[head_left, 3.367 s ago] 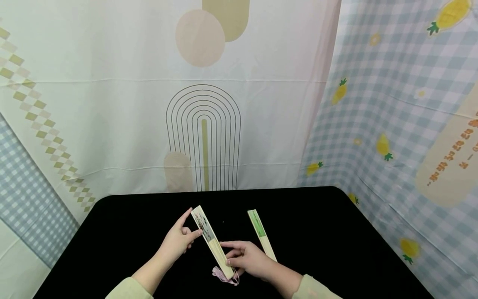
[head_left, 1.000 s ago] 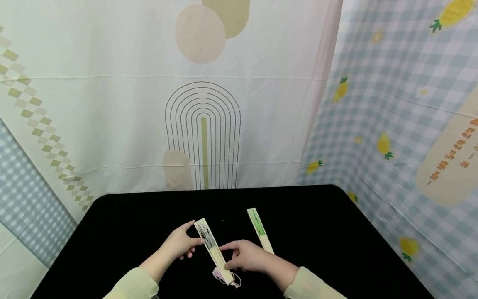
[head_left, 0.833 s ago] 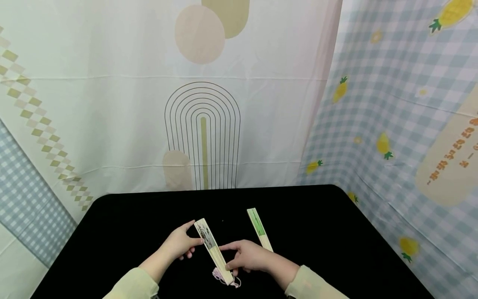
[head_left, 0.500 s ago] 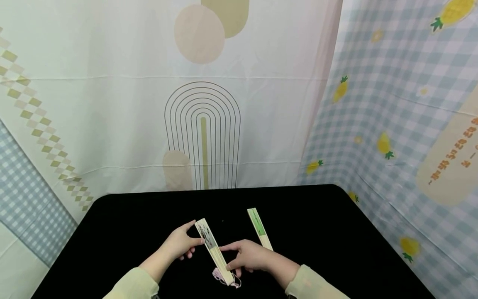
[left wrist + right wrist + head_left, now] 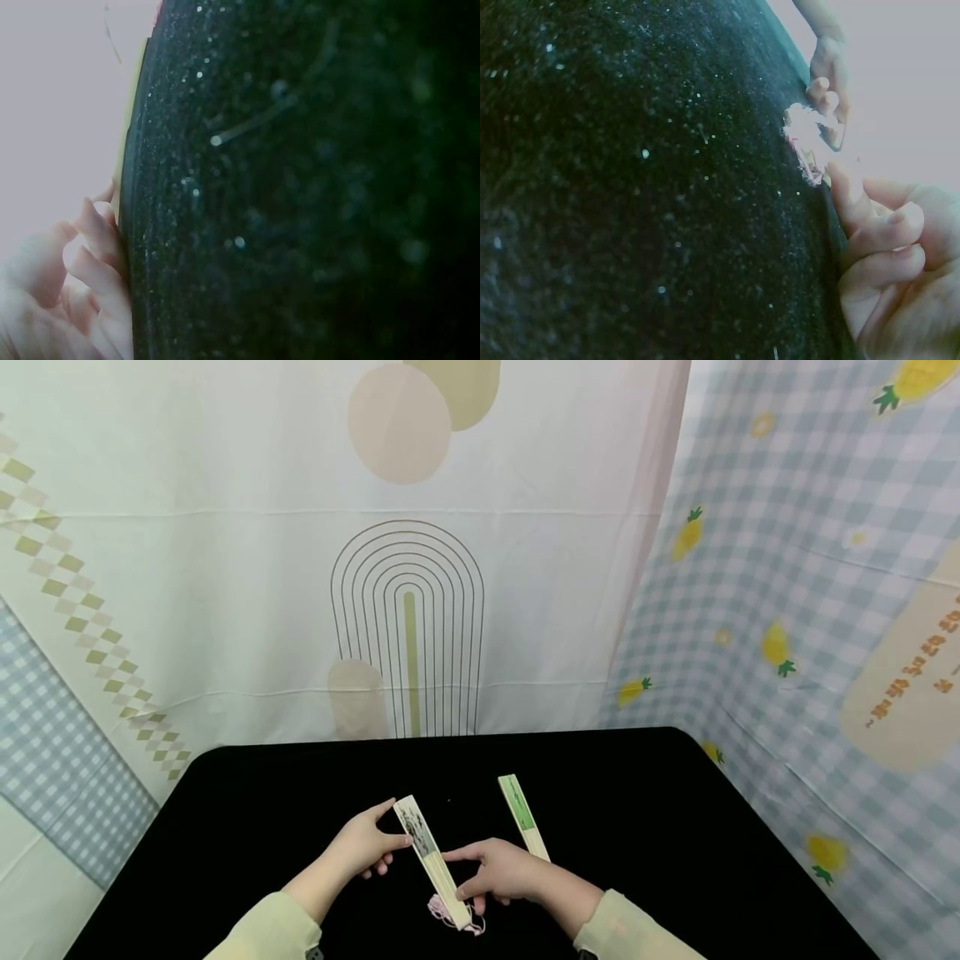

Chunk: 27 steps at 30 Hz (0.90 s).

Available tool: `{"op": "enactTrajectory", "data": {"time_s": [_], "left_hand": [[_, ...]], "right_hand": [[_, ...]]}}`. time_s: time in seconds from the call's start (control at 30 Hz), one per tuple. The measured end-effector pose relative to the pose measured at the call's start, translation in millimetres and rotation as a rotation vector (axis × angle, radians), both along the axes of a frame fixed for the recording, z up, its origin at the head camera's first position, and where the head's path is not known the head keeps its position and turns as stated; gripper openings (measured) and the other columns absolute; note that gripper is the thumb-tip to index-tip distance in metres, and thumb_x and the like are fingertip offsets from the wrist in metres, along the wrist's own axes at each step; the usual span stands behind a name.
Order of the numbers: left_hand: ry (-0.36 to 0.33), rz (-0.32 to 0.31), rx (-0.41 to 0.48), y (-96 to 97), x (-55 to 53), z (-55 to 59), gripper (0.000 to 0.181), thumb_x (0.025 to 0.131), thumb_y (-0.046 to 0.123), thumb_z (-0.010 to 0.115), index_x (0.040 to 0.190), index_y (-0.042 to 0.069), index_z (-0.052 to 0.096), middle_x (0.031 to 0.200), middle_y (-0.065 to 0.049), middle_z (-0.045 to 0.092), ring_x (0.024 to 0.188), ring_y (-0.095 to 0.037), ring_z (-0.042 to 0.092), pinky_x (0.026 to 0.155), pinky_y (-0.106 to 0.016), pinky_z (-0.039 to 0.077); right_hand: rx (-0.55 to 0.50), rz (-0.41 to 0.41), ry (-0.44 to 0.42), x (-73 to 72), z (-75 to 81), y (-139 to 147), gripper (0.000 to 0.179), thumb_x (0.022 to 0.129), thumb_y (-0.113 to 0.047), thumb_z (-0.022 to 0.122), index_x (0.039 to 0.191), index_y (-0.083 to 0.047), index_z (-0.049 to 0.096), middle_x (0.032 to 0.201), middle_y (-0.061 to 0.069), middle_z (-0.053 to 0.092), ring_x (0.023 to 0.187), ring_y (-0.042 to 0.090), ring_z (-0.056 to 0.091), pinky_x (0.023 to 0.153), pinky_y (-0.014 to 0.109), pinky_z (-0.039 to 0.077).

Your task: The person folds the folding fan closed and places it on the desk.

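A folded hand fan [image 5: 431,860] with a grey-and-white printed part and pale ribs lies slanted on the black table. From its lower end trails a pink tassel [image 5: 438,907], which also shows in the right wrist view as a pink tassel [image 5: 802,139]. The left hand [image 5: 362,843] touches the fan's upper left side with index finger and thumb spread apart. On the fan's right side, the right hand [image 5: 498,868] has its index fingertip at the edge and its thumb on the lower ribs. A second folded fan [image 5: 516,802], green and pale, lies to the right, its lower end hidden behind the right hand.
The black tabletop [image 5: 637,827] has rounded far corners. Behind it hangs a white curtain [image 5: 555,610] with arches, and at the right a blue checked curtain [image 5: 810,610] with pineapples.
Since the earliest frame the grey fan has come slightly nearer the front of the table, with both hands at it. Over the last second, hands and fans have hardly moved; the view has shifted slightly.
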<state>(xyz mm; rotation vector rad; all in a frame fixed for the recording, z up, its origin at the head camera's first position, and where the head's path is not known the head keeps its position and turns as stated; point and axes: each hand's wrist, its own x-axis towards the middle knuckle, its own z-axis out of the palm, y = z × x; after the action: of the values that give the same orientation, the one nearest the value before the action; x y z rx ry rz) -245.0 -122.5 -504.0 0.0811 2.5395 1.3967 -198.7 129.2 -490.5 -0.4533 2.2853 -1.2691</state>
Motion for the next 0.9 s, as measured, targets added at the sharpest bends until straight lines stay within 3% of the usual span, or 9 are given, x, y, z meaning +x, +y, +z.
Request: {"op": "enactTrajectory", "data": {"time_s": [0.6, 0.9], "left_hand": [[-0.010, 0.025, -0.006, -5.8, -1.0, -0.2, 0.087, 0.084, 0.024, 0.080, 0.155, 0.006, 0.032, 0.057, -0.006, 0.060, 0.042, -0.014, 0.056, 0.036, -0.026, 0.044], [-0.029, 0.025, 0.015, -3.2, 2.7, 4.3, 0.082, 0.090, 0.024, 0.073, 0.155, 0.001, 0.029, 0.061, -0.007, 0.061, 0.043, -0.015, 0.057, 0.038, -0.027, 0.047]], "right_hand": [[-0.003, 0.004, -0.031, 0.0, 0.8, -3.1, 0.051, 0.086, -0.012, 0.075, 0.134, -0.019, 0.064, 0.052, 0.006, 0.064, 0.030, 0.006, 0.035, 0.030, 0.018, 0.031], [-0.009, 0.020, -0.019, 1.5, 2.3, 1.4, 0.053, 0.089, -0.019, 0.073, 0.139, -0.016, 0.059, 0.060, 0.008, 0.069, 0.029, 0.007, 0.038, 0.029, 0.018, 0.031]]}}
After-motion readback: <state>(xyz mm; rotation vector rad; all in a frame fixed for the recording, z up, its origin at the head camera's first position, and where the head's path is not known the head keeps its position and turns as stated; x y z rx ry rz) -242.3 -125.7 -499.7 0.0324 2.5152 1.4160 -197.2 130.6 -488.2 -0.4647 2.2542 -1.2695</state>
